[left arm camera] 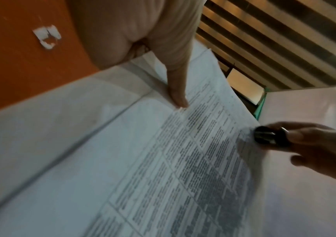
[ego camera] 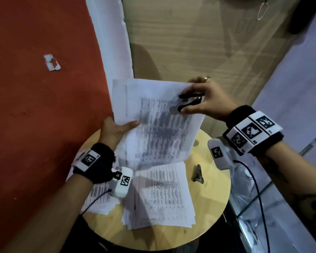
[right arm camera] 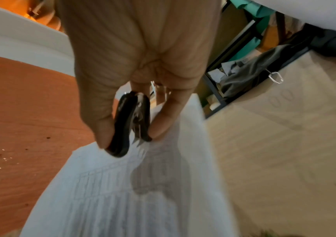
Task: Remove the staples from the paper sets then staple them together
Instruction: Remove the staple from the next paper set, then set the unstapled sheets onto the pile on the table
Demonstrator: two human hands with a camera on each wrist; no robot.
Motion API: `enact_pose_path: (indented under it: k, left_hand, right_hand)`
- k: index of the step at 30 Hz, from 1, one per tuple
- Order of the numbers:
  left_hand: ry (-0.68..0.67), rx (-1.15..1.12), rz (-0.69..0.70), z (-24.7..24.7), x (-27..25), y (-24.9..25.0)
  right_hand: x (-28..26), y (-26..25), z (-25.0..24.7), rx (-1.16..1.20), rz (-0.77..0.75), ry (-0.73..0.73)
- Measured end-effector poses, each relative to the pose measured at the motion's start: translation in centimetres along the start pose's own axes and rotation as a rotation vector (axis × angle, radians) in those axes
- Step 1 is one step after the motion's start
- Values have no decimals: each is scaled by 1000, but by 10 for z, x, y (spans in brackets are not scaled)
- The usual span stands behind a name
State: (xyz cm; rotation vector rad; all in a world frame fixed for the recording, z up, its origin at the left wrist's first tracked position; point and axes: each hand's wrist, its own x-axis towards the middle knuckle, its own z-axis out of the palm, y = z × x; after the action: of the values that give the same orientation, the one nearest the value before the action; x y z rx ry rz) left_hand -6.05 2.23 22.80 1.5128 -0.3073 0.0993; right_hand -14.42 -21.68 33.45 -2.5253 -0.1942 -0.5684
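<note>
My left hand (ego camera: 117, 128) holds a set of printed papers (ego camera: 153, 121) up above the round table, thumb (left arm camera: 178, 96) on the front sheet near its left edge. My right hand (ego camera: 201, 101) pinches a black staple remover (ego camera: 189, 102) between thumb and finger at the set's top right corner. In the right wrist view the staple remover (right arm camera: 132, 121) has its metal claws at the paper's (right arm camera: 142, 184) edge. The papers (left arm camera: 163, 160) fill the left wrist view, with the staple remover (left arm camera: 268, 136) at their right edge. Whether a staple sits in the claws is hidden.
More printed sheets (ego camera: 162, 194) lie in loose piles on the round wooden table (ego camera: 213, 198). A dark stapler (ego camera: 197, 173) lies on the table to the right of them. An orange wall (ego camera: 35, 106) stands on the left and a glass case (ego camera: 272, 207) on the right.
</note>
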Motion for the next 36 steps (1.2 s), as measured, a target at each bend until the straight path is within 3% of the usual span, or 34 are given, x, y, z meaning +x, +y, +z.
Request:
enact_pose_path:
  k: [5,10,14,18,23,26,27,29,31,34,36]
  left_hand:
    - [78,98,-69,-73,26,-38]
    - [237,393,-360,-161,46,-116]
    - [202,783,-628,-188,52,-159]
    - [81,1007,-786,-196,50,-182]
    - [-63,1157,-750,-192,45,-193]
    - [-25,1156,-771,-182,44,-195]
    - [-107,1214,-728,-182,42,-197]
    - [-73,1266,-643,-178,51,-206]
    - [-123,1351,-688,-179,51,-214]
    - [16,1304,-676,-189,63,-238]
    - [57,1285,-569,-179,69,-246]
  right_hand:
    - [-30,34,53,145,154,103]
    - [-73,64,125,261,399,-141]
    - [-100,92,193,275,601,-261]
    - [-125,114,252,425,860,-258]
    - [-142,139,291,494,1027,-269]
    - [-149,151,304,537,1090,-257]
    - [-152,154,307,564,1107,-242]
    - [-154,157,310,631,1140,-197]
    - [-156,159,311,690,1155,-172]
    - [-157,160,310,746,1162,-151]
    - [-159,161,310,758,1157,-140]
